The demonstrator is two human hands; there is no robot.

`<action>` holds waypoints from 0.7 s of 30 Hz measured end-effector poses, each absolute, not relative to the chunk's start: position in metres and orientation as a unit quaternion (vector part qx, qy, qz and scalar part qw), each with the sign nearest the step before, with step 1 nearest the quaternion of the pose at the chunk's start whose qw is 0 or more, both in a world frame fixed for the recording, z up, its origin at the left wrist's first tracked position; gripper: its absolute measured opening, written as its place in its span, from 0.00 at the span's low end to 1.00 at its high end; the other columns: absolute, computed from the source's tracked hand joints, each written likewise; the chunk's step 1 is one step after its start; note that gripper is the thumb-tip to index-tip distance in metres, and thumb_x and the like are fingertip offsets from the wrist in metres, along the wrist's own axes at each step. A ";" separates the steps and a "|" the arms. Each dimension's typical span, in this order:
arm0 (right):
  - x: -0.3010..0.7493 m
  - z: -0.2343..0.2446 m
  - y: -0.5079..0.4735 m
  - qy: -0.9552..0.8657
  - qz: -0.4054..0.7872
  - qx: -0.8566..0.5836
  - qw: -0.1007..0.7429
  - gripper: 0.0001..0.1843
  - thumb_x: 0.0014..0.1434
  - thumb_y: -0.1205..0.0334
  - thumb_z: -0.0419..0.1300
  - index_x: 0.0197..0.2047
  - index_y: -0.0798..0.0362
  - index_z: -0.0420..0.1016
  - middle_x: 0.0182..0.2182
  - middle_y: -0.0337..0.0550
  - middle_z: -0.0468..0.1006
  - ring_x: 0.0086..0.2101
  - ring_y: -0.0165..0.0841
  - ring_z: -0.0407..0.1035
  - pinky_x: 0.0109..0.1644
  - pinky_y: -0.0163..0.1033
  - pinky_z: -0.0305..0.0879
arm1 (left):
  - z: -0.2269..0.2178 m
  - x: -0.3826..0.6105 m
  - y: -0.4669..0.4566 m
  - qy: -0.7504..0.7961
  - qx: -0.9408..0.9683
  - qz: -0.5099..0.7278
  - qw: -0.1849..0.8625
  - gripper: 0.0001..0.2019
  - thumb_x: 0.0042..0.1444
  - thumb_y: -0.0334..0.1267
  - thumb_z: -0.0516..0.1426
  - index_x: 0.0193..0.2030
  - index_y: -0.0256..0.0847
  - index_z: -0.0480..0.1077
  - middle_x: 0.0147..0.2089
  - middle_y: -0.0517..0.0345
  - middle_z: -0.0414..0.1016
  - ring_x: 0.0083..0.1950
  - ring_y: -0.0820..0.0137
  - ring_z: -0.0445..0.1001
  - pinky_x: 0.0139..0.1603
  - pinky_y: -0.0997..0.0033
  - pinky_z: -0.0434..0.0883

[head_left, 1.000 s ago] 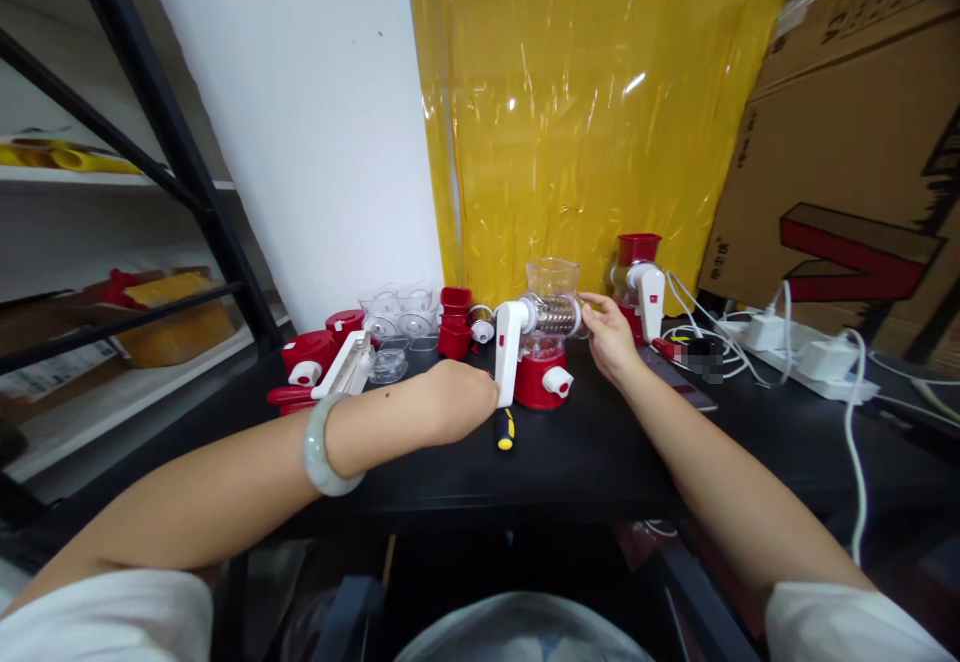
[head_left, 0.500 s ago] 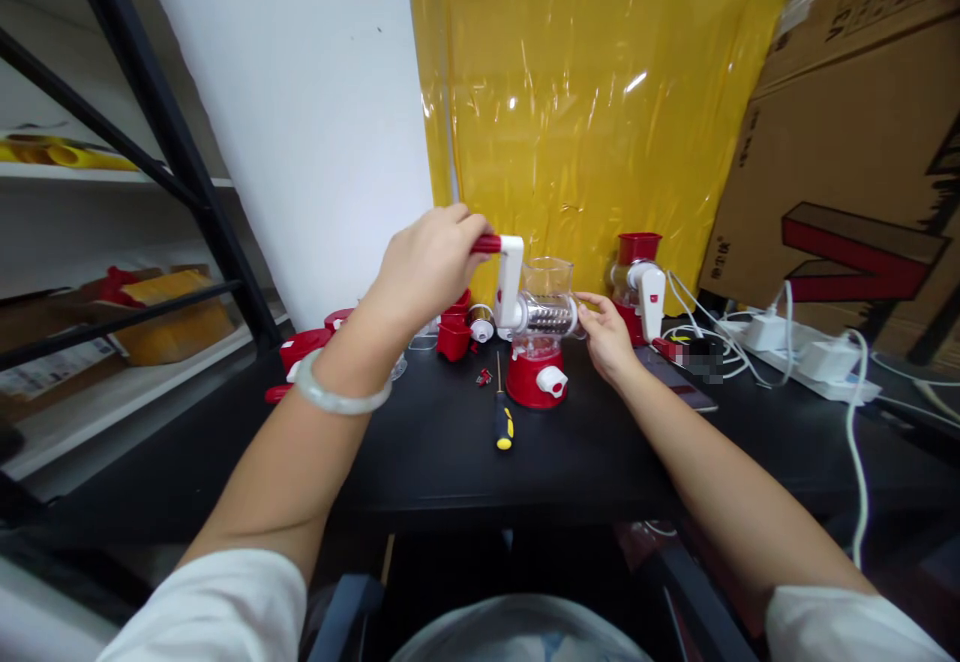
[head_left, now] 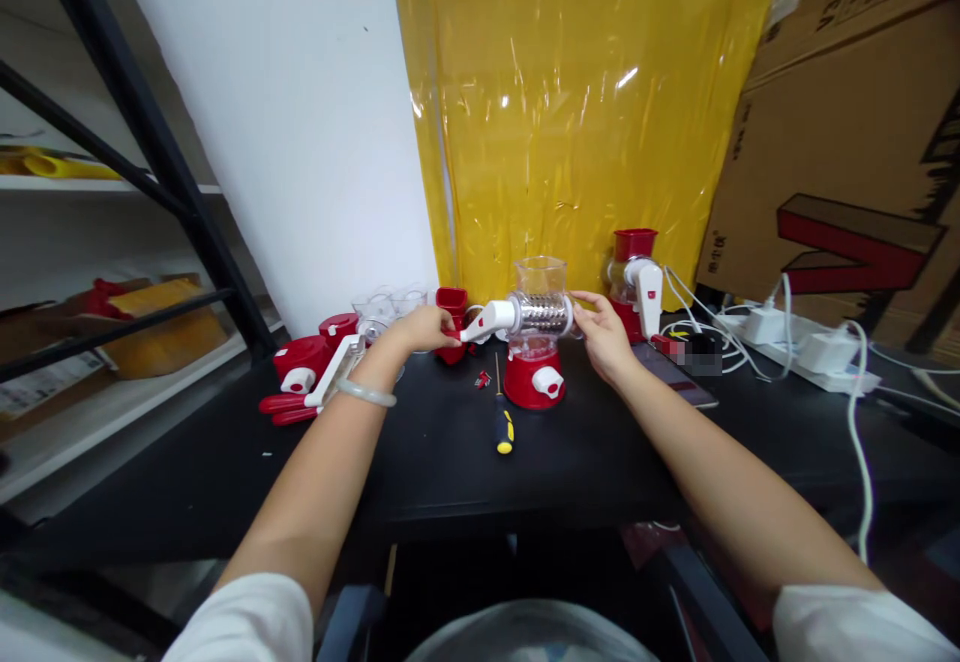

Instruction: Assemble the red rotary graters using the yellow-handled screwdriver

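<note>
Gripping the red end of the white crank [head_left: 486,320], the left hand [head_left: 422,328] is closed around it just left of the rotary grater [head_left: 535,342], with the crank pointing out sideways to the left. Right hand [head_left: 600,334] rests against the grater's right end, fingers spread and lightly curled around the mouth of the metal drum [head_left: 541,313]; it is bracing the drum, not a full clench.

Grater stands upright on the black table [head_left: 600,452], red base down, clear hopper on top, drum and crank fitted. By my reading, this unit looks put together and is being cranked or tested; whether it is fully seated I cannot tell.

Just in front of the grater: a yellow-and-black screwdriver [head_left: 502,422] and a small red part [head_left: 481,379], both loose on the table. Right of the grater and behind the right hand, a second assembled grater [head_left: 636,277]. Well left of the grater, a cluster of loose red and clear parts [head_left: 330,357], apparently not yet assembled. Farther right, white chargers and cables [head_left: 787,342].
</note>
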State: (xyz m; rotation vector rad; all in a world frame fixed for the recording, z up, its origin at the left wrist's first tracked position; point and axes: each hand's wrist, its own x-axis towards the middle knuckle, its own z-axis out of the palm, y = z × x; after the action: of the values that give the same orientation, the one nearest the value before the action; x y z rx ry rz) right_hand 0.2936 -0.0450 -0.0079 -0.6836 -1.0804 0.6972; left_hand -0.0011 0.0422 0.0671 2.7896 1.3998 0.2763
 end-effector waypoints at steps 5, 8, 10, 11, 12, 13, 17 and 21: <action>0.293 -0.009 -0.045 -0.495 0.308 -0.327 0.744 0.26 0.48 0.43 0.68 0.45 0.47 0.68 0.25 0.36 0.78 0.27 0.33 0.72 0.35 0.40 0.69 | 0.049 -0.011 0.039 0.407 0.906 0.066 0.093 0.22 0.55 0.58 0.58 0.33 0.40 0.79 0.31 0.56 0.80 0.31 0.68 0.76 0.31 0.73 0.67; 0.294 -0.010 -0.045 -0.493 0.308 -0.329 0.744 0.26 0.48 0.43 0.69 0.45 0.47 0.69 0.26 0.37 0.79 0.27 0.33 0.73 0.35 0.39 0.68 | 0.037 -0.011 0.044 0.410 0.895 0.169 0.053 0.20 0.62 0.53 0.55 0.43 0.38 0.77 0.42 0.50 0.81 0.40 0.65 0.78 0.42 0.69 0.72; 0.294 -0.010 -0.045 -0.493 0.308 -0.331 0.743 0.26 0.49 0.44 0.69 0.46 0.47 0.69 0.26 0.37 0.79 0.27 0.33 0.73 0.35 0.39 0.68 | 0.029 -0.009 0.048 0.418 0.884 0.211 0.010 0.18 0.63 0.47 0.55 0.53 0.37 0.74 0.54 0.45 0.76 0.51 0.63 0.76 0.52 0.65 0.71; 0.294 -0.010 -0.046 -0.494 0.307 -0.333 0.742 0.26 0.49 0.44 0.68 0.46 0.47 0.69 0.26 0.37 0.79 0.27 0.33 0.73 0.35 0.39 0.68 | 0.026 -0.007 0.049 0.419 0.882 0.215 -0.005 0.18 0.62 0.44 0.56 0.55 0.37 0.72 0.59 0.44 0.73 0.55 0.61 0.75 0.56 0.63 0.70; 0.294 -0.010 -0.046 -0.494 0.307 -0.333 0.742 0.26 0.49 0.44 0.68 0.46 0.47 0.69 0.26 0.36 0.79 0.27 0.32 0.72 0.35 0.39 0.68 | 0.022 -0.006 0.049 0.418 0.883 0.212 -0.017 0.19 0.60 0.41 0.58 0.57 0.38 0.71 0.61 0.44 0.71 0.58 0.60 0.73 0.59 0.62 0.68; 0.294 -0.010 -0.046 -0.493 0.309 -0.333 0.742 0.26 0.49 0.44 0.68 0.46 0.47 0.69 0.26 0.36 0.78 0.26 0.32 0.72 0.36 0.39 0.68 | 0.020 -0.004 0.049 0.418 0.885 0.204 -0.027 0.19 0.58 0.38 0.59 0.57 0.39 0.71 0.62 0.44 0.70 0.59 0.59 0.72 0.60 0.61 0.68; 0.292 -0.007 -0.049 -0.491 0.314 -0.330 0.743 0.27 0.47 0.44 0.69 0.45 0.47 0.69 0.25 0.35 0.78 0.24 0.31 0.70 0.36 0.40 0.68 | 0.012 0.000 0.046 0.431 0.886 0.164 -0.053 0.18 0.55 0.34 0.61 0.53 0.41 0.73 0.56 0.45 0.76 0.56 0.57 0.75 0.56 0.61 0.69; 0.291 -0.004 -0.051 -0.501 0.302 -0.342 0.735 0.27 0.47 0.42 0.68 0.45 0.47 0.68 0.25 0.35 0.77 0.24 0.31 0.70 0.35 0.40 0.67 | 0.015 0.001 0.042 0.449 0.878 0.155 -0.067 0.12 0.55 0.29 0.58 0.45 0.39 0.76 0.49 0.44 0.79 0.50 0.58 0.78 0.50 0.63 0.71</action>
State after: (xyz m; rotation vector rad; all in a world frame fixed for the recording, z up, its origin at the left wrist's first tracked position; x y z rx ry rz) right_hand 0.2910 -0.0509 -0.0037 -0.7516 -1.1013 0.6625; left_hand 0.0008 0.0418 0.0149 2.8811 1.4737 0.5079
